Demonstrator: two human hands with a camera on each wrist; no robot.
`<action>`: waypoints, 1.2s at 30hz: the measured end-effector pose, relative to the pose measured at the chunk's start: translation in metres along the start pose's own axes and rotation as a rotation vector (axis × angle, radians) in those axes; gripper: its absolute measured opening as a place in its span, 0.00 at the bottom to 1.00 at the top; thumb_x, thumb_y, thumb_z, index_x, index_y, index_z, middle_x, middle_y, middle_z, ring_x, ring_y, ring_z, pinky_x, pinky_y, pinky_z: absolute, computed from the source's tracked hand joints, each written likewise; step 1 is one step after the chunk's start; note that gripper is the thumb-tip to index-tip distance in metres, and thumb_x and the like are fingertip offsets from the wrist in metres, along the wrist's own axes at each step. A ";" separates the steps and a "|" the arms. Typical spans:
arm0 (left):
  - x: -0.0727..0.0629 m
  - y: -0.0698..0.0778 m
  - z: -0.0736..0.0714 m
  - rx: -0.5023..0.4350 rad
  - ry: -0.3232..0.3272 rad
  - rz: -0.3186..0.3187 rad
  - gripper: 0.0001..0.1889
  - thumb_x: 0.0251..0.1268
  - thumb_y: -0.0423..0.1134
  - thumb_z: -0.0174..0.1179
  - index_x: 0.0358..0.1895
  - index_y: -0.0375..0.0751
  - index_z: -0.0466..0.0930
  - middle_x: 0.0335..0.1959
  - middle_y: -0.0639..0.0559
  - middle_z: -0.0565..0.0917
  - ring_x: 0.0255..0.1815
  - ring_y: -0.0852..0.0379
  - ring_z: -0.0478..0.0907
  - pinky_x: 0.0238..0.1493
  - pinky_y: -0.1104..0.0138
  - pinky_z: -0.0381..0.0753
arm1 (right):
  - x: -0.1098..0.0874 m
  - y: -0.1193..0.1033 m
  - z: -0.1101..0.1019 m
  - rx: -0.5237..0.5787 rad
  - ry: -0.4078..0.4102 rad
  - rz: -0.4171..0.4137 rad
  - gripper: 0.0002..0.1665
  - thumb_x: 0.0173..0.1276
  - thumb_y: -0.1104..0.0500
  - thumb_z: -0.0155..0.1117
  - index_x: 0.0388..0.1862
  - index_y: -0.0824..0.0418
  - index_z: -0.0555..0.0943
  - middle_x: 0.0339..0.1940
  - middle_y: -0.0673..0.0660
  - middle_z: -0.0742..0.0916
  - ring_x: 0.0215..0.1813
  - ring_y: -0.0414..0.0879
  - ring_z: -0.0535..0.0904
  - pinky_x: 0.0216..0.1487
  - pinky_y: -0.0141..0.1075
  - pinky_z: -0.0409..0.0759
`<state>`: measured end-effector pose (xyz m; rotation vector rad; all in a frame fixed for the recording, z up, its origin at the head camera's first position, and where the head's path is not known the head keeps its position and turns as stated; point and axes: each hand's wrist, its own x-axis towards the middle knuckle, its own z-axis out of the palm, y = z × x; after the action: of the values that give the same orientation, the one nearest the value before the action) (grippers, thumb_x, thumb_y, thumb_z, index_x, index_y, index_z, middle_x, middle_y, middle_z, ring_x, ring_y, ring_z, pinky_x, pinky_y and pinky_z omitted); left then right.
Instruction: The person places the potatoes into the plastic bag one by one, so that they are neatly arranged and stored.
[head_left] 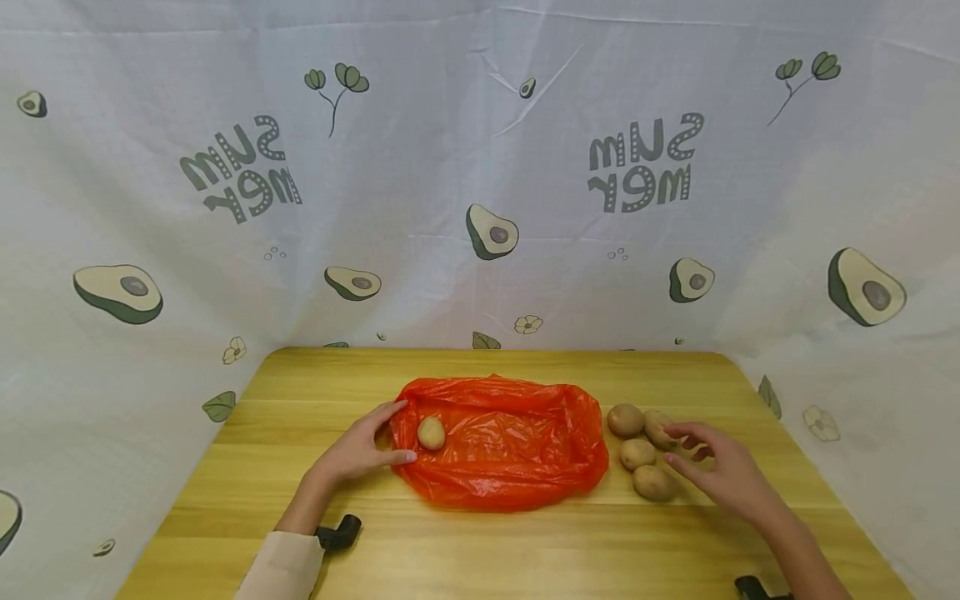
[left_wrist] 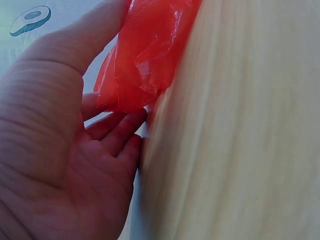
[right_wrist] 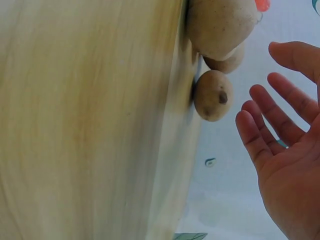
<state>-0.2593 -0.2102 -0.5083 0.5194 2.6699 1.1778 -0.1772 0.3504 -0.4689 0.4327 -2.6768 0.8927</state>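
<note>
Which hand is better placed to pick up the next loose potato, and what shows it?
Right, probably: the right hand is empty beside the loose potatoes, while the left hand touches the red bag at its left end.

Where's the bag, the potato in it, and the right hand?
Bag [head_left: 504,492]: head view, on its near side wall.
Potato in it [head_left: 431,433]: head view, on the middle of its visible side.
Right hand [head_left: 717,468]: head view, on the middle of the hand.
</note>
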 end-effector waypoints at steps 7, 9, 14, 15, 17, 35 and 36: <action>0.000 0.000 0.001 -0.004 0.000 -0.008 0.53 0.54 0.61 0.75 0.82 0.51 0.60 0.82 0.42 0.60 0.83 0.36 0.55 0.79 0.37 0.58 | 0.001 0.007 0.002 0.002 -0.008 -0.017 0.21 0.66 0.62 0.74 0.57 0.62 0.83 0.52 0.60 0.88 0.45 0.34 0.78 0.39 0.32 0.83; 0.001 0.000 0.001 -0.012 0.003 -0.001 0.53 0.54 0.61 0.75 0.81 0.49 0.60 0.82 0.42 0.60 0.83 0.35 0.56 0.79 0.37 0.58 | 0.001 0.008 0.003 0.003 0.000 -0.033 0.21 0.65 0.63 0.75 0.56 0.64 0.83 0.51 0.60 0.88 0.45 0.34 0.78 0.38 0.33 0.83; 0.000 -0.002 0.003 -0.018 0.003 0.013 0.52 0.55 0.60 0.75 0.81 0.49 0.60 0.82 0.42 0.61 0.83 0.35 0.56 0.79 0.37 0.57 | 0.000 0.011 0.007 0.009 0.018 -0.067 0.22 0.62 0.67 0.75 0.56 0.66 0.83 0.49 0.62 0.87 0.43 0.33 0.78 0.35 0.33 0.83; 0.000 -0.003 0.004 -0.018 0.005 0.011 0.52 0.55 0.60 0.75 0.81 0.49 0.60 0.82 0.42 0.61 0.83 0.35 0.56 0.79 0.37 0.58 | 0.000 0.011 0.008 0.009 0.021 -0.074 0.23 0.62 0.67 0.75 0.56 0.66 0.83 0.49 0.62 0.87 0.43 0.33 0.78 0.34 0.33 0.83; -0.001 -0.004 0.004 -0.018 0.007 0.008 0.52 0.55 0.60 0.75 0.81 0.49 0.60 0.82 0.42 0.61 0.82 0.35 0.56 0.79 0.37 0.58 | 0.000 0.012 0.010 0.006 0.026 -0.085 0.24 0.61 0.68 0.75 0.57 0.67 0.82 0.49 0.62 0.86 0.43 0.33 0.77 0.34 0.34 0.83; -0.001 0.000 0.002 -0.029 0.010 -0.001 0.52 0.55 0.60 0.75 0.81 0.48 0.61 0.82 0.42 0.61 0.83 0.36 0.56 0.79 0.37 0.57 | 0.009 0.019 0.009 -0.119 -0.005 0.016 0.26 0.64 0.66 0.75 0.60 0.68 0.79 0.51 0.66 0.83 0.43 0.58 0.81 0.33 0.34 0.82; -0.001 -0.001 0.002 -0.028 0.011 -0.003 0.52 0.55 0.60 0.75 0.81 0.48 0.61 0.82 0.42 0.61 0.83 0.36 0.56 0.79 0.37 0.57 | 0.010 0.020 0.009 -0.122 -0.011 0.022 0.26 0.64 0.65 0.75 0.60 0.68 0.79 0.51 0.67 0.83 0.43 0.58 0.82 0.33 0.35 0.83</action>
<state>-0.2576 -0.2095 -0.5103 0.5061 2.6580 1.2190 -0.1954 0.3584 -0.4833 0.3817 -2.7323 0.7292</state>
